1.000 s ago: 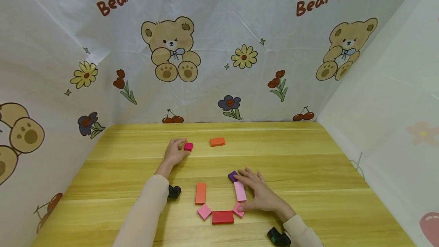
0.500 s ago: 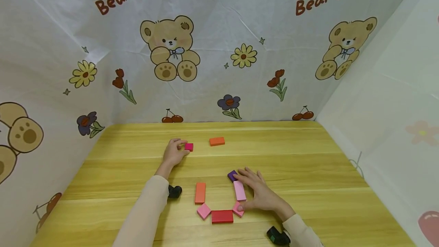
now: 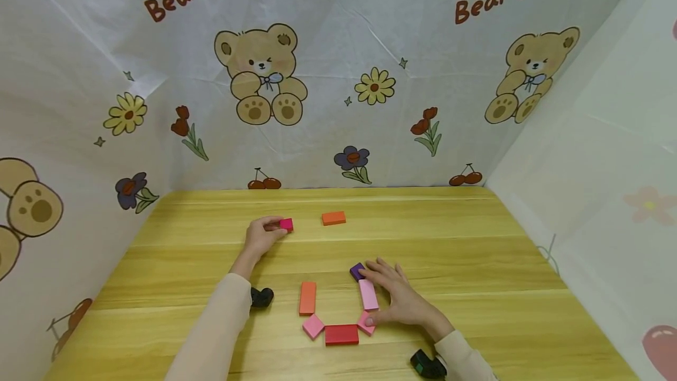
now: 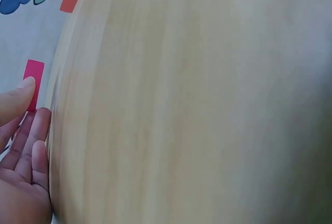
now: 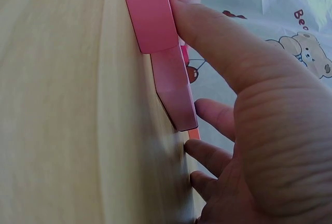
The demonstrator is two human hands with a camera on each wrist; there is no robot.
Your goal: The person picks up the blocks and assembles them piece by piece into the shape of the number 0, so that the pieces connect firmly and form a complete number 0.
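Observation:
My left hand (image 3: 262,235) is at the far left of the wooden table and pinches a small crimson block (image 3: 286,224) between thumb and fingers. In the left wrist view, the thumb lies on one face of that block (image 4: 34,73). My right hand (image 3: 403,300) is spread beside the right side of a U-shaped row of blocks. Its thumb rests on a small pink block (image 3: 365,323), and its index fingertip is right at a purple block (image 3: 357,271). Between these two lies a light pink oblong block (image 3: 368,294). The right fingers are only slightly bent.
The row continues with a red oblong block (image 3: 341,334), another pink block (image 3: 314,327) and an orange-red oblong block (image 3: 308,298). A separate orange block (image 3: 334,218) lies at the back. Behind the table (image 3: 455,251) hangs a bear-print cloth (image 3: 317,28).
My left hand has drawn slightly to the left, carrying the crimson block with it. The right hand and the row of blocks have stayed in place.

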